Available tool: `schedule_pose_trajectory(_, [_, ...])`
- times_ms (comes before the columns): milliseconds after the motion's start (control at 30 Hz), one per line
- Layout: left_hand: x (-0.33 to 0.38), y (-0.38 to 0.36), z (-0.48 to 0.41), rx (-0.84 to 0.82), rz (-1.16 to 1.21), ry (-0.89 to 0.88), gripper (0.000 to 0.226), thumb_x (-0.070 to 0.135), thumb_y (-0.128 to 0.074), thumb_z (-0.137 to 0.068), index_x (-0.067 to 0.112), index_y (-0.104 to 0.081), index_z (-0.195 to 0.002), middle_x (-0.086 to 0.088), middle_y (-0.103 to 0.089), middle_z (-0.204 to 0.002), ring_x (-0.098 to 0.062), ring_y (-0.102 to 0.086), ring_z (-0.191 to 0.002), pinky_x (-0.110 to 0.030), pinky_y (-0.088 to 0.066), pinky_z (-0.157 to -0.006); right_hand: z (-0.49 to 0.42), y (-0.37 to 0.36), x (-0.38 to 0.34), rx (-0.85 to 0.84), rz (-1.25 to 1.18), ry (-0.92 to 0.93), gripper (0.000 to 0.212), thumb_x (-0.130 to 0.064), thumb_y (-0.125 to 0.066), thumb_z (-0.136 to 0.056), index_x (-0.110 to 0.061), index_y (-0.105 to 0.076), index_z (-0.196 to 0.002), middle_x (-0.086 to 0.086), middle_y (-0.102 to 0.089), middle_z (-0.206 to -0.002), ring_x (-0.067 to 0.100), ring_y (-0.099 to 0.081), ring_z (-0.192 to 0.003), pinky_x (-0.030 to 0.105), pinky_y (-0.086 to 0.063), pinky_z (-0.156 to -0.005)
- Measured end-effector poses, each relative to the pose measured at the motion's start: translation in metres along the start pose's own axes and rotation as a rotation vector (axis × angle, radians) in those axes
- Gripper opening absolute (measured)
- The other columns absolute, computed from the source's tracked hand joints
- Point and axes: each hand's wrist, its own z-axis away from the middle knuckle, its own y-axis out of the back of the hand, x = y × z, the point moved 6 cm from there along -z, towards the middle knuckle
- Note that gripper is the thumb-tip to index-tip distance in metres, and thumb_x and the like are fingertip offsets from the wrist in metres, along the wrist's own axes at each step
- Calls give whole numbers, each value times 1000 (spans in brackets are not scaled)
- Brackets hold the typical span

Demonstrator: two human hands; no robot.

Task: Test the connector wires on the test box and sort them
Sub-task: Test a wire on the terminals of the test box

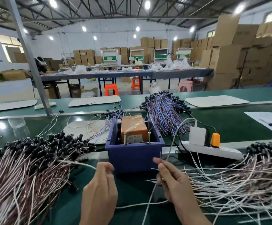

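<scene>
White connector wire [149,197], black-tipped, between hands [99,189]

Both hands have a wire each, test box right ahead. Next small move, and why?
Probably lift the right hand so its bare wire tip touches the brass posts on the orange test box; the tip points up just below them, untested.

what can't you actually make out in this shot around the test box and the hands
- Label text on the orange test box: head view, too small and blurred.
- Lower part of the test box: hidden by the blue bin wall.
- Wire ends pinched by the left hand and right hand: thin, partly covered by fingers.
- Left wire pile: cut off at the frame's left edge.
</scene>
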Motion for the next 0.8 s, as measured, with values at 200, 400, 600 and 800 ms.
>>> schedule_pose_trajectory(200, [12,-32,9,-522,-133,-271,13,25,-38,-81,31,-39,-70,12,-45,-56,-13,-40,-57,-28,-34,-56,4,-11,-6,-108,89,51,26,-42,-62,-82,-42,-78,-104,3,-61,-63,1,-39,-40,10,-31,-42])
schedule_pose_trajectory(400, [20,-45,17,-711,-266,-390,15,32,-36,-85,25,-45,-75,1,-63,-74,-21,-54,-69,-36,-46,-66,12,-31,-6,-223,131,66,21,-26,-66,-90,-23,-80,-105,1,-63,-62,-2,-51,-46,6,-42,-52])
schedule_pose_trajectory(600, [19,-47,22,-691,-278,-412,16,32,-33,-80,28,-46,-73,0,-67,-75,-23,-57,-68,-37,-48,-67,13,-36,1,-262,167,64,16,-17,-65,-97,-21,-79,-101,-1,-65,-63,-2,-58,-55,6,-46,-62])
schedule_pose_trajectory(800, [34,-27,18,-424,10,-443,9,28,-46,-84,28,-55,-85,15,-54,-77,-13,-52,-60,-37,-47,-54,7,-27,3,-161,87,26,14,-23,-66,-94,-22,-80,-97,1,-64,-65,-1,-50,-44,7,-40,-46])
